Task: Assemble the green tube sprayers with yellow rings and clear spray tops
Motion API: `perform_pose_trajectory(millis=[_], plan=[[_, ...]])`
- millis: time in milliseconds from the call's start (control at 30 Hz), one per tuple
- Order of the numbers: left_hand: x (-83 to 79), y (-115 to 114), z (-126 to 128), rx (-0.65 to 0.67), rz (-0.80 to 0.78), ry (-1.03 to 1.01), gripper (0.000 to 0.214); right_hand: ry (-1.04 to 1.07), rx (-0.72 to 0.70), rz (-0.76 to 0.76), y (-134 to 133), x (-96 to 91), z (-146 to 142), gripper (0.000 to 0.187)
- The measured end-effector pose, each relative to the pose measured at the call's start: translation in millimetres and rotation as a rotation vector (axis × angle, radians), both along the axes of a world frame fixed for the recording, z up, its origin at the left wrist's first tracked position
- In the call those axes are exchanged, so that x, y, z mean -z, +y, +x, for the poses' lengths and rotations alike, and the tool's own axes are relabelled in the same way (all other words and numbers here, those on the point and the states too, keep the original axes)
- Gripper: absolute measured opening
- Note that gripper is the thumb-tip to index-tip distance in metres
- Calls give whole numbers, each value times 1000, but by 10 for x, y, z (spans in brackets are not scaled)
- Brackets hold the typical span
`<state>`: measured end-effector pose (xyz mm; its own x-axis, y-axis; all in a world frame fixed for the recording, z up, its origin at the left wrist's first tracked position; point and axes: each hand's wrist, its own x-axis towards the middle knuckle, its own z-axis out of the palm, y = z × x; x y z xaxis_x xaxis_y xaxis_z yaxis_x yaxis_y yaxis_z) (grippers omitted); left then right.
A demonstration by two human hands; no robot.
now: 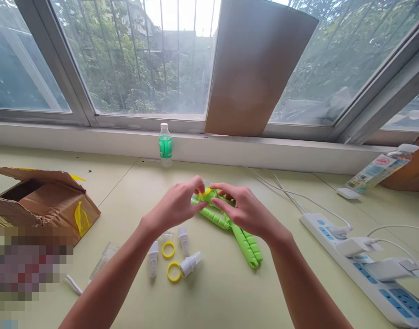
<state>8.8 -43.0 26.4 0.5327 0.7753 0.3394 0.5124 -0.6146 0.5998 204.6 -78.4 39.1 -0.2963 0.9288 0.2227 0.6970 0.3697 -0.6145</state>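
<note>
Both hands meet over the middle of the table around a small yellow piece (pixel 205 192), which looks like a ring; something clear shows just above it. My left hand (pixel 178 199) is closed, its fingertips curled at the piece's left side. From the right, my right hand (pixel 242 205) has its index fingertip at the piece, with the thumb below. Under the fingers lies a light green, puffy, folded tube-like object (pixel 245 242), partly hidden. Nearer me are two yellow rings (pixel 168 250) and several white ribbed plastic fittings (pixel 191 264), some with clear tips.
An open cardboard box (pixel 59 201) stands left, near a clear plastic piece (pixel 103 260). A green-labelled bottle (pixel 165 148) is by the window ledge. A white power strip (pixel 360 269) with plugs and cables lies right, below a tilted bottle (pixel 382 167).
</note>
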Motion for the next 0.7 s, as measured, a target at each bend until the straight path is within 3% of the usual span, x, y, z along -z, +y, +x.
perform_pose_trajectory(millis=[433, 700], plan=[[3, 11, 13, 36, 35, -70, 12, 152, -24, -67, -1, 8, 26, 31], [8, 7, 19, 55, 41, -87, 14, 130, -44, -38, 2, 11, 28, 30]])
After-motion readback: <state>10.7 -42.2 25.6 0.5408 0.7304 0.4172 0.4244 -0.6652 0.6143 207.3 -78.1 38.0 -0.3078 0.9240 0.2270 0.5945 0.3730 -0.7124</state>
